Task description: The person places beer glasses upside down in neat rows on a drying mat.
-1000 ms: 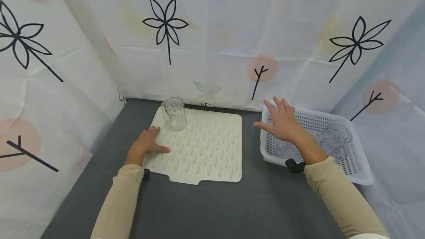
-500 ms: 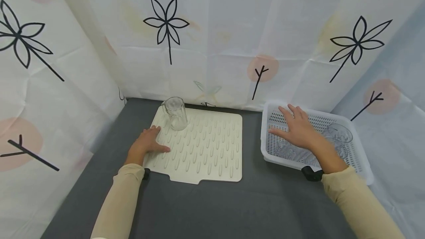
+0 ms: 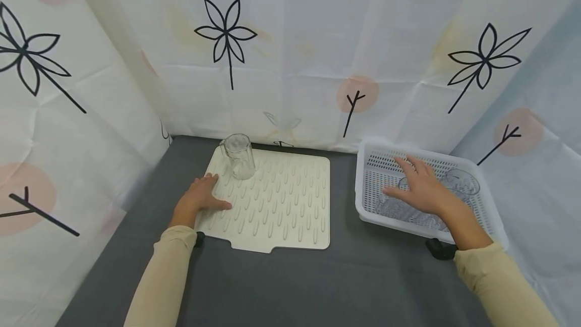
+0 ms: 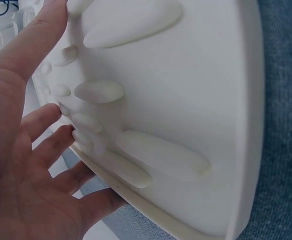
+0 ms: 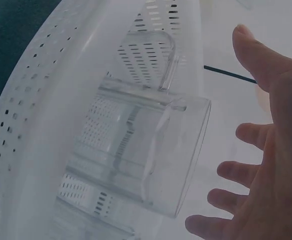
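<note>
- L hand (image 3: 198, 197) hides part of the mat's left edge in head view; thumb on top, fingers apart at that edge, loosely bent; no firm grip seen, wt. of contact hard to judge.
- Mat (image 3: 281, 196): cream, raised oval ridges, flat on tbl, left of ctr; cut off in L wrist view.
- Glass mug (image 3: 240, 160) stands on mat's far left corner, handle to left; can't tell which end is up.
- R hand (image 3: 422, 191): fingers spread wide, nothing held, above basket (image 3: 360, 180) on right; hand + forearm block part of its contents.
- In basket: clear glassware (image 3: 460, 183), overlapping, hard to count; one handled mug (image 5: 140, 145) shows clearly in R wrist view, apart from the fingers, its lower end behind basket wall.
- Forearms in tan sleeves (image 3: 165, 276) run off near edge of view.
- Surface: dk grey tbl (image 3: 290, 291), against white cloth (image 3: 290, 49) at far side, w/ cloth L + R too.
- Cloth print: blk outline flowers (image 3: 225, 32), twigs, pink-orange discs.
</note>
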Demonstrator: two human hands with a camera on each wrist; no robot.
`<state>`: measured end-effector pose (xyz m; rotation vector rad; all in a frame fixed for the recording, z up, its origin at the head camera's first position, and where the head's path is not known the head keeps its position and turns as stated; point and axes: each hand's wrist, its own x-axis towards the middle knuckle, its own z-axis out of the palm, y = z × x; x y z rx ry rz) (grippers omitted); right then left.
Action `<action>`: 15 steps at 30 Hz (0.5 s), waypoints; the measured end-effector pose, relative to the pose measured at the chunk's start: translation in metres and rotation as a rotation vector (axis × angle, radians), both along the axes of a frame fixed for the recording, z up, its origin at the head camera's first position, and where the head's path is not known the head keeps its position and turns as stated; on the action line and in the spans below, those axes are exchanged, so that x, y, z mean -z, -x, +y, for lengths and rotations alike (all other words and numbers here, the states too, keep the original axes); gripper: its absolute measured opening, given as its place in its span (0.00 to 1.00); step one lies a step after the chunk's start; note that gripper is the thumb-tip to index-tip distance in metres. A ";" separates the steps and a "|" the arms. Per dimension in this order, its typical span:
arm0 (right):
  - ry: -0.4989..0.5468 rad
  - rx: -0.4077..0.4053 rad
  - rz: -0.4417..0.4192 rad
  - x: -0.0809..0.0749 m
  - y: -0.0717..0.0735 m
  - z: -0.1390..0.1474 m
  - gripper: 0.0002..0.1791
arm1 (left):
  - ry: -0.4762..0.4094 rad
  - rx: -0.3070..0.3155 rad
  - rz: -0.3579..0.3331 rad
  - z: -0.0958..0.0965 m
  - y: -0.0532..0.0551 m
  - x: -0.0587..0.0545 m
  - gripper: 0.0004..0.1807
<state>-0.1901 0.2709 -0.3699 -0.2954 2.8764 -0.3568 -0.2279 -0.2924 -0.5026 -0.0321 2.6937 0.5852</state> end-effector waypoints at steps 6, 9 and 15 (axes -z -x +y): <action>-0.023 0.007 -0.030 0.005 -0.005 0.008 0.59 | -0.005 0.013 0.008 0.000 -0.001 0.002 0.70; -0.022 0.004 -0.041 0.006 -0.006 0.009 0.59 | -0.005 0.019 0.007 0.000 -0.002 0.002 0.71; -0.008 0.003 -0.050 0.008 -0.008 0.010 0.59 | -0.010 0.023 0.006 -0.001 -0.002 0.000 0.70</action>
